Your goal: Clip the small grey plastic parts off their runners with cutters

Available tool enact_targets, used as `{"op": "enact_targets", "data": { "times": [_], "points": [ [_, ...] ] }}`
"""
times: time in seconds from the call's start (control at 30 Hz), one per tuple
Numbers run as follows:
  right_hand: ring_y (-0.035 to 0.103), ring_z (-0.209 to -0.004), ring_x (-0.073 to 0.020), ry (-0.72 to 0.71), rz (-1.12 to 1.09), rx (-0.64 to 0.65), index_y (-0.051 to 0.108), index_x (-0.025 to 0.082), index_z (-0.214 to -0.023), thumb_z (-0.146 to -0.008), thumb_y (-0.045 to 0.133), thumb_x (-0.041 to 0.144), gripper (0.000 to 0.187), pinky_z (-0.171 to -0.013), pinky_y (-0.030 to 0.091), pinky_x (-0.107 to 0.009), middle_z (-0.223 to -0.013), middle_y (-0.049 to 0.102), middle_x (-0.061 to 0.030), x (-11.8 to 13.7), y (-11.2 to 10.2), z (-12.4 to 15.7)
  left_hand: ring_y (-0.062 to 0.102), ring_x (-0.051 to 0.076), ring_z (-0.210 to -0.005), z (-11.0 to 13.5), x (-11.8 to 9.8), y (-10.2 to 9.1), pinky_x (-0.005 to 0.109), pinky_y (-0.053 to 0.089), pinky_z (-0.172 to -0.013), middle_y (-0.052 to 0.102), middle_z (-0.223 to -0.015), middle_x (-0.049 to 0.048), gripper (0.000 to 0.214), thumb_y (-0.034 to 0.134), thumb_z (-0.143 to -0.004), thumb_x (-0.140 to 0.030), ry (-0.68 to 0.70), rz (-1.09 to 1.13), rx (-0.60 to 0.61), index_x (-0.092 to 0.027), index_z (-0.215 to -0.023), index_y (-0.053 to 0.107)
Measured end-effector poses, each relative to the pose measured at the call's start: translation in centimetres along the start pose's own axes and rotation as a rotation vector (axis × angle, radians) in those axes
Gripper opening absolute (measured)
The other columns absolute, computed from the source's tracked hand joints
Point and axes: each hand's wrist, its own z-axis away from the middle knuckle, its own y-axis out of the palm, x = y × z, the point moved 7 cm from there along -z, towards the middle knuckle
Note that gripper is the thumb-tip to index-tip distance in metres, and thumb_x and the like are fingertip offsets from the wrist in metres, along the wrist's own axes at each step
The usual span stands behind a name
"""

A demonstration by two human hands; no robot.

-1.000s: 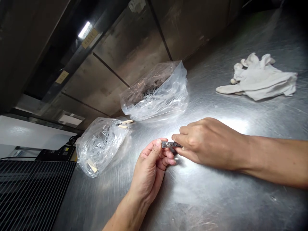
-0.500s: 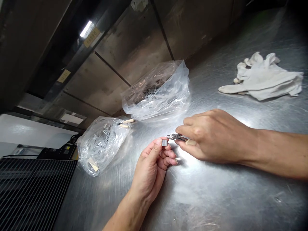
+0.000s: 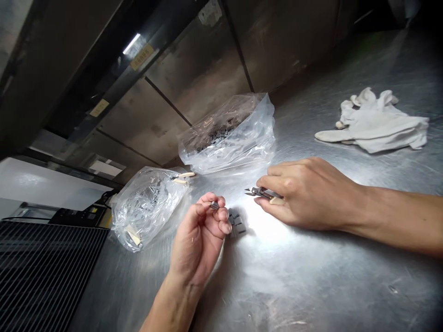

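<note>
Between the thumb and fingertips of my left hand (image 3: 199,244) is a small grey ribbed piece (image 3: 214,205), tilted so that its ridges show. My right hand (image 3: 308,193) grips a pair of cutting pliers (image 3: 265,193) with pale handles, mostly hidden in the palm. The plier jaws are slightly apart, point left towards my left hand and touch nothing. Several small grey pieces (image 3: 237,224) lie on the metal table (image 3: 311,281), just right of my left fingertips and partly covered by them.
A clear plastic bag (image 3: 228,138) with many small dark pieces stands near the back wall. Left of it, another clear bag (image 3: 148,207) has pale-handled pliers (image 3: 183,177) at its edge. White gloves (image 3: 377,124) lie back right. A black wire rack (image 3: 44,272) is at the left.
My left hand has moved left, away from the pliers, and turned the grey piece. The grey pieces on the table, hidden before, now show. My right hand has shifted slightly right.
</note>
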Motion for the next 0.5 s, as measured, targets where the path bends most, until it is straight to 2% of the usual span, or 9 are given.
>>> {"op": "enact_targets", "data": {
  "times": [0.17,0.23,0.3,0.4,0.5],
  "points": [
    [0.052,-0.061,-0.0178,-0.033,-0.011,-0.033,0.07,0.02,-0.079,-0.093,0.055,0.038,0.027,-0.059,0.023,-0.034,-0.07,0.061,-0.002,0.2,0.1,0.1,0.034,0.006,-0.038,-0.2,-0.2,-0.9,0.013,0.031,-0.027,0.046,-0.06,-0.0028,0.023,0.044,-0.087,-0.008,-0.081,-0.006,-0.001,-0.015,-0.07,0.058],
    [0.051,-0.061,-0.0175,-0.039,-0.02,-0.033,0.07,0.02,-0.079,-0.093,0.054,0.038,0.028,-0.059,0.023,-0.034,-0.07,0.061,-0.0022,0.2,0.2,0.0,0.025,0.006,-0.035,-0.2,-0.4,-0.8,0.014,0.03,-0.026,0.034,-0.052,-0.0071,0.025,0.043,-0.088,-0.009,-0.087,0.02,0.024,-0.016,-0.069,0.057],
    [0.051,-0.061,-0.0173,-0.044,-0.024,-0.031,0.07,0.019,-0.079,-0.093,0.055,0.038,0.028,-0.059,0.023,-0.033,-0.07,0.062,-0.0024,0.2,0.2,0.0,0.023,0.007,-0.035,-0.2,-0.6,-0.7,0.015,0.033,-0.028,0.028,-0.05,-0.009,0.023,0.043,-0.089,-0.008,-0.072,0.041,0.028,-0.016,-0.072,0.058],
    [0.05,-0.062,-0.0171,-0.05,-0.027,-0.031,0.07,0.019,-0.081,-0.093,0.056,0.039,0.027,-0.06,0.023,-0.033,-0.071,0.062,-0.0027,0.1,0.3,0.1,0.037,0.006,-0.042,-0.5,-1.5,-1.0,0.013,0.032,-0.032,0.043,-0.06,-0.0066,0.016,0.049,-0.087,-0.004,-0.022,-0.03,0.007,-0.016,-0.085,0.059],
    [0.048,-0.061,-0.0167,-0.05,-0.032,-0.022,0.069,0.019,-0.079,-0.093,0.056,0.039,0.027,-0.059,0.022,-0.033,-0.069,0.061,-0.0025,0.1,0.4,0.2,0.049,0.009,-0.054,-0.5,-3.5,-1.7,0.016,0.037,-0.039,0.056,-0.074,-0.0022,0.016,0.053,-0.086,-0.008,0.081,-0.354,0.031,-0.018,-0.095,0.061]
  ]
}}
